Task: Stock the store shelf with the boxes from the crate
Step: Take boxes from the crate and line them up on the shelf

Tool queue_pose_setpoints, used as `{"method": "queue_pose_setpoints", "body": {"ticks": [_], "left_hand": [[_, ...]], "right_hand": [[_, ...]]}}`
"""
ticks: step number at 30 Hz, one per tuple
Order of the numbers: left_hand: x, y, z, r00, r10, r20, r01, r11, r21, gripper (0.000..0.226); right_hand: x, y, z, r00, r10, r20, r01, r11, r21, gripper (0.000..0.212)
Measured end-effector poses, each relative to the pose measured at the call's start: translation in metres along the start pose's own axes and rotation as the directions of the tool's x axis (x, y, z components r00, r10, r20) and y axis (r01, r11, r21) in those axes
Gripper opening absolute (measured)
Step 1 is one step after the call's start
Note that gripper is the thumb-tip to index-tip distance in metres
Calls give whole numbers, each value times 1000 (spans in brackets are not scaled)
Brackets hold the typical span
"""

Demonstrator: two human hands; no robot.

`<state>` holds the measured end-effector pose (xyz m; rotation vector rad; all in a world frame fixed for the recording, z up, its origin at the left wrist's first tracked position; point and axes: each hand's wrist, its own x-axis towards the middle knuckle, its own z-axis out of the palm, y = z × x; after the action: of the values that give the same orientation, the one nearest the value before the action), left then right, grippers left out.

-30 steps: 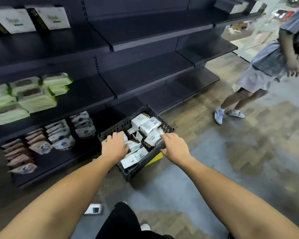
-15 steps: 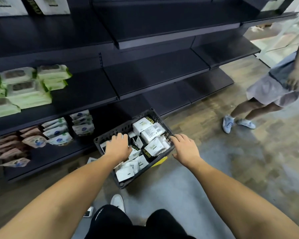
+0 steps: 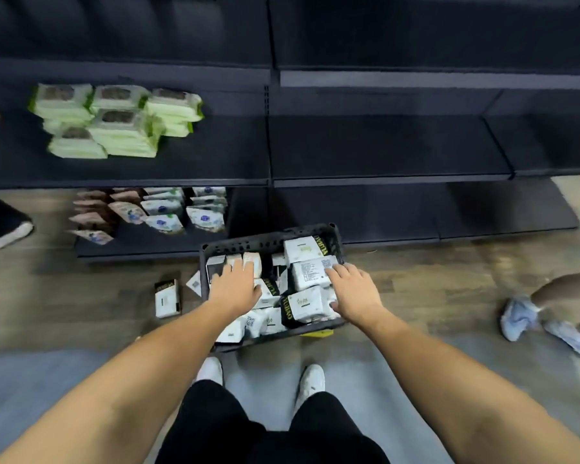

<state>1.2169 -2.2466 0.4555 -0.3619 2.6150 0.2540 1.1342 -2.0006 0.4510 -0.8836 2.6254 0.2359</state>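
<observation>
Head view, looking down: at far left someone else's dark shoe (image 3: pixel 5 234) stands on the floor (image 3: pixel 449 296). Green packs (image 3: pixel 114 120) are stacked on the middle level of the shelf (image 3: pixel 382 145), and pouches (image 3: pixel 154 212) stand in rows on the bottom level beneath them. One loose box (image 3: pixel 167 298) lies on the floor just left of the crate (image 3: pixel 268 242). The black crate sits on the floor close against the bottom shelf's front edge, ahead of my white trainers (image 3: pixel 312 380), and is full of white boxes (image 3: pixel 302 251) lying at all angles. My left grip (image 3: pixel 235 286) lies over the boxes in the crate's left half, fingers nearly straight and flat on their tops, wide and holding nothing. My right grip (image 3: pixel 354 291) rests on the boxes in the right half, fingers spread across a printed one, thumb against the box below; it too is wide, pinching nothing. At far right another person's pale sneakers (image 3: pixel 549 326) stand on the floor.
</observation>
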Motion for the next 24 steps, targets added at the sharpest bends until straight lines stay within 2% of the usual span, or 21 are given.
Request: {"method": "queue_pose_setpoints", "body": {"ticks": [8, 18, 24], "left_hand": [[32, 16, 33, 998, -40, 45, 41, 999, -18, 51], [118, 26, 123, 990, 20, 138, -18, 1000, -18, 53], [141, 13, 182, 982, 25, 188, -25, 1000, -3, 56]], "right_hand": [[49, 8, 31, 988, -128, 81, 132, 990, -40, 78], [122, -22, 148, 964, -143, 224, 152, 988, -21, 87], [139, -27, 214, 955, -77, 287, 118, 984, -130, 82]]}}
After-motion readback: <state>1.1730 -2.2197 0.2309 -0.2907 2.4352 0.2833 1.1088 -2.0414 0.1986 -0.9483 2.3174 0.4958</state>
